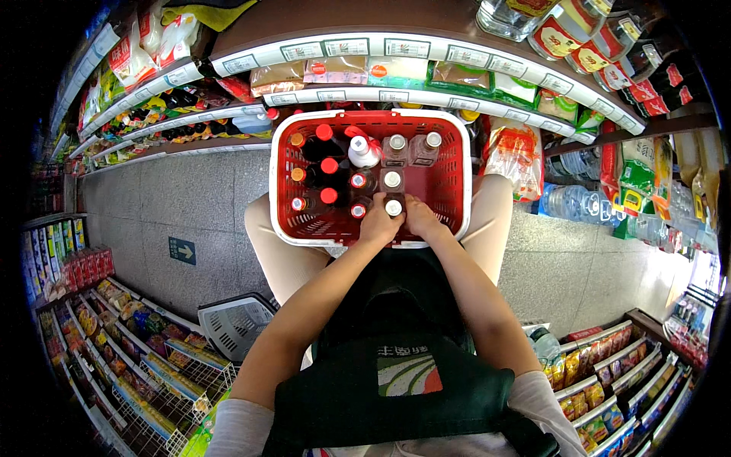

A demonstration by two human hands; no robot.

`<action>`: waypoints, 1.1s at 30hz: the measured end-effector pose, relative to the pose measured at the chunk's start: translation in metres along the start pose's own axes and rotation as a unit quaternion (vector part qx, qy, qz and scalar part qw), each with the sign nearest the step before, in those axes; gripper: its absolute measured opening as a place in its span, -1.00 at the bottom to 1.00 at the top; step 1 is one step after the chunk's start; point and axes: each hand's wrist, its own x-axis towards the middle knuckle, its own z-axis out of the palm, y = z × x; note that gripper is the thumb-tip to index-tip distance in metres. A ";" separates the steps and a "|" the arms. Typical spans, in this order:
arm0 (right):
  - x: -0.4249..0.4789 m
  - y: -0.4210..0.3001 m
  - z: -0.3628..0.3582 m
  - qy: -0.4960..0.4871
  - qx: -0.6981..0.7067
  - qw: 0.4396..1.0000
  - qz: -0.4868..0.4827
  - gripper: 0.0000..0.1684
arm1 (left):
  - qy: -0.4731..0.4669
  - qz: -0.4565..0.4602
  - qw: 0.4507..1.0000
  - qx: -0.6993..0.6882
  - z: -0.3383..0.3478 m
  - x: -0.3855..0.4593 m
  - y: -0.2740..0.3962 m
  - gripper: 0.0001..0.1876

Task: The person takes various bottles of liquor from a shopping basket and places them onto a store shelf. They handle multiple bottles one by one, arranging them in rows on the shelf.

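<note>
A red plastic shopping basket [465, 171] with a white rim rests between my knees. Both my left hand [381, 223] and my right hand [422, 217] reach into its near side, one on each side of a white-capped glass bottle [393, 207]. My fingers wrap its upper part and partly hide it. Just beyond is another white-capped bottle [392, 179]. Two clear bottles with silvery caps [425, 149] stand at the far right. A white bottle with a red ribbon [363, 153] stands upright at the far middle. Dark bottles with red caps [329, 166] and orange caps fill the left side.
Ahead runs a shelf with price tags [406, 48] and bagged goods; large clear liquor jars [562, 37] sit above right. Water bottles [577, 203] lie at right. Behind me are a grey basket [237, 325], snack racks [131, 354] at left and packet shelves [599, 377] at right.
</note>
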 end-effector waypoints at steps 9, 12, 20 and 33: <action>-0.014 0.002 -0.002 0.042 -0.065 0.995 -0.058 -0.55 | -0.029 0.083 0.990 0.111 -0.013 -0.011 0.018 -0.36; -0.025 0.000 -0.008 0.069 -0.043 0.995 -0.062 -0.45 | 0.011 0.124 0.988 0.095 -0.021 -0.024 0.023 -0.36; -0.102 -0.050 -0.098 0.127 0.136 0.968 -0.171 0.01 | 0.015 0.234 0.963 0.130 -0.102 -0.070 0.106 -0.42; -0.191 -0.134 -0.208 0.176 0.279 0.916 -0.227 -0.08 | -0.097 0.363 0.926 0.017 -0.229 -0.136 0.187 -0.01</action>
